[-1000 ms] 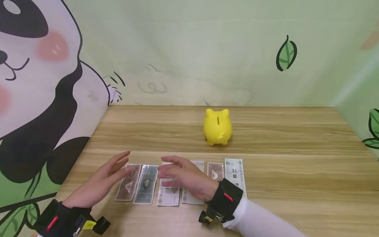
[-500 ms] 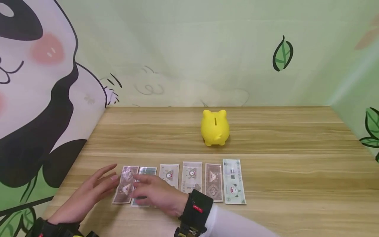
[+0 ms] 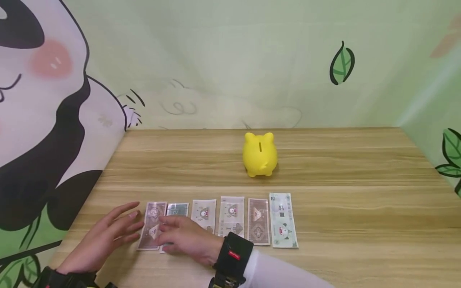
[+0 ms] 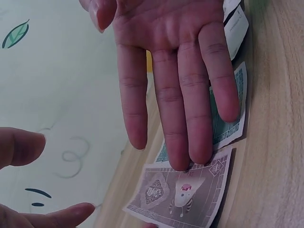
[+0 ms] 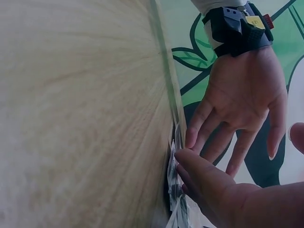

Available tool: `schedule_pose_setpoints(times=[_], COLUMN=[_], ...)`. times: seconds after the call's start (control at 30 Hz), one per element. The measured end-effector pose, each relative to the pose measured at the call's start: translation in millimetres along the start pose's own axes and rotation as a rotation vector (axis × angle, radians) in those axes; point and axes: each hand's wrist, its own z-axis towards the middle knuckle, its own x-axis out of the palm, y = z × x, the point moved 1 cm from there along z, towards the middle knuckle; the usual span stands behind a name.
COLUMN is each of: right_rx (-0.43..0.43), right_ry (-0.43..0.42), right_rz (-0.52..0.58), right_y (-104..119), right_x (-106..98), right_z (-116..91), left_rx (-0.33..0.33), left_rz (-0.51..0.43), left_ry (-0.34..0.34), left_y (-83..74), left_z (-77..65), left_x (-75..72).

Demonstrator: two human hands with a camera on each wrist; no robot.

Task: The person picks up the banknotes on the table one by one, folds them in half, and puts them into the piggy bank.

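Several toy banknotes lie in a row on the wooden table. At the left end is a brown note (image 3: 155, 214), followed by a teal note (image 3: 178, 208). My right hand (image 3: 192, 240) is low over these two, its straight fingertips reaching the brown note's right side; in the left wrist view they overlap the brown note (image 4: 183, 192). On the other side, my left hand (image 3: 102, 238) stays beside the brown note's left edge, fingers extended and nothing in its grasp. The right wrist view has the left hand (image 5: 247, 95) with fingers spread, facing my right hand (image 5: 223, 192).
Farther right in the row lie two pale notes, a brown note (image 3: 258, 226) and a light green note (image 3: 283, 220). Behind them stands a yellow piggy bank (image 3: 260, 158), slot upward. A printed cloth wall (image 3: 216, 72) borders the table's back and sides.
Both hands have come lower and to the left. My right hand has gone from over the middle notes to the left end of the row, uncovering the pale notes. The view has shifted slightly.
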Motion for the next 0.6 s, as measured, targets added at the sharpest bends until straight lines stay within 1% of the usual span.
schedule_pose_setpoints(times=[0.13, 0.3, 0.47, 0.53, 0.6], right_rx=[0.003, 0.004, 0.005, 0.006, 0.007], right_ry=[-0.003, -0.012, -0.015, -0.013, -0.009], right_rz=[0.0, -0.014, -0.026, -0.025, -0.028], right_y=[-1.1, -1.5, -1.9, -1.6, -0.4], right_x=[-0.6, -1.2, -1.4, -1.6, -2.8], right_z=[0.1, 0.3, 0.2, 0.0, -0.4], left_rx=[0.011, 0.005, -0.035, -0.033, -0.013], left_rz=[-0.01, 0.031, 0.061, 0.058, 0.058], left_ry=[-0.002, 0.0, -0.039, -0.051, -0.058], left_y=[2.3, 2.2, 5.3, 6.5, 7.0], left_z=[3.4, 6.6, 8.3, 8.5, 8.5], left_x=[1.0, 2.6, 4.1, 4.7, 4.7])
